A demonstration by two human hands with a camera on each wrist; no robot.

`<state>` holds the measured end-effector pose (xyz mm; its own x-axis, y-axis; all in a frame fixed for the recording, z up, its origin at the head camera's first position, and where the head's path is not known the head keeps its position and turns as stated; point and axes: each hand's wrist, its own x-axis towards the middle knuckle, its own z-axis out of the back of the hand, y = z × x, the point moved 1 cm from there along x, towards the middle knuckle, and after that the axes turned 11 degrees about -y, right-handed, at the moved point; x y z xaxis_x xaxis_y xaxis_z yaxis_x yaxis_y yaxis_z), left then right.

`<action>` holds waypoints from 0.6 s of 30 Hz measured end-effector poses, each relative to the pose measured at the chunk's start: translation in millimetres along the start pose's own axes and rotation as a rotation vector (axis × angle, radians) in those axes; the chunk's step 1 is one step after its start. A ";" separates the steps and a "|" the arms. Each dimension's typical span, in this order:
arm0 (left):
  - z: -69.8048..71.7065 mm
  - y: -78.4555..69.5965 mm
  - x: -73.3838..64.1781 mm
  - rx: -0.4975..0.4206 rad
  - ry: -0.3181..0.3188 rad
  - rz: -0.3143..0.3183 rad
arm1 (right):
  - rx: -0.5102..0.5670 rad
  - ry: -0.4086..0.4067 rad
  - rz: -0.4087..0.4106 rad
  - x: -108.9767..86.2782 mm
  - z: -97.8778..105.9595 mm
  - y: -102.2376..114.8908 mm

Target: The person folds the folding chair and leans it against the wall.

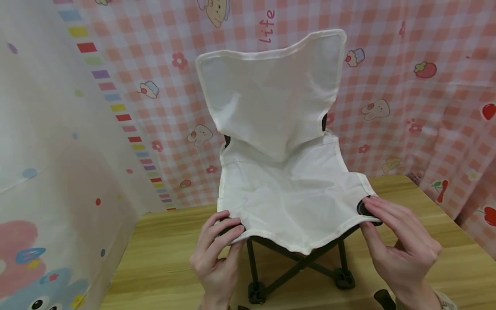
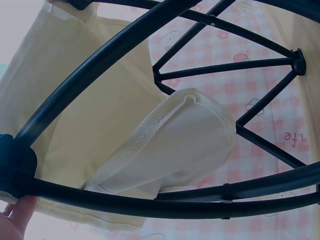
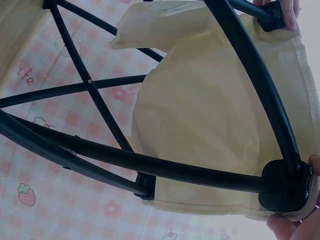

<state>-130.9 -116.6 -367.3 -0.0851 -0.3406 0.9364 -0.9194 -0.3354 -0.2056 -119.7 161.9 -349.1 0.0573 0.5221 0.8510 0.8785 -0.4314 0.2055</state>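
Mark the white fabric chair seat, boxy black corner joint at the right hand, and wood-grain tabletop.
White fabric chair seat [image 1: 279,198], head view, panel's middle.
Boxy black corner joint [image 3: 286,189], right wrist view, block's centre.
Wood-grain tabletop [image 1: 162,254], head view, bare left part.

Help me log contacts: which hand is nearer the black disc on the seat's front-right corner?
Right. The right hand is at the black disc, pinching that corner; the left hand is farther, holding the other front corner of the white seat.

A pink checked cloth [image 1: 170,107] printed with strawberries and cupcakes hung behind the far edge of the wooden tabletop [image 1: 159,258]. White dotted fabric [image 1: 69,172] hung along the tabletop's left edge
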 end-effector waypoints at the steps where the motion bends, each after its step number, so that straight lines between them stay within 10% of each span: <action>1: -0.4 -0.1 0.2 0.005 0.001 -0.002 | 0.004 0.001 0.000 0.0 -0.3 0.0; 18: -6.6 -2.2 3.2 0.004 0.000 -0.008 | -0.013 0.011 -0.006 0.6 -3.9 0.6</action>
<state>-131.7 -111.1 -362.0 -0.0776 -0.3377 0.9380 -0.9184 -0.3420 -0.1991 -120.9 159.1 -346.5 0.0468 0.5161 0.8553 0.8727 -0.4377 0.2164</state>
